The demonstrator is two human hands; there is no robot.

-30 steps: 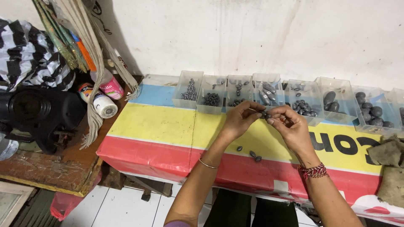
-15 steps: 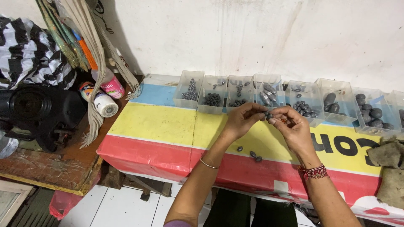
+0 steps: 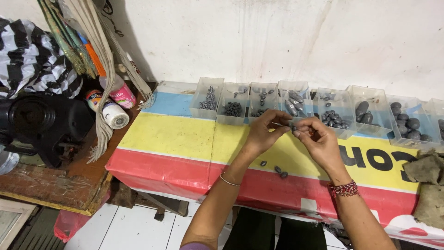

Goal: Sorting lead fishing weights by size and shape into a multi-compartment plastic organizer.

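Both hands' grip: left hand and right hand pinched together on a small grey weight above the bench. Loose weights lie nearer. Risk, as judged: piece slips, rolls off the edge. Trays behind. Hands barely shifted since earlier frame.

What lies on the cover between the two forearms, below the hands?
In the head view, three small dark oval weights lie loose on the striped cover, between the left hand and right hand.
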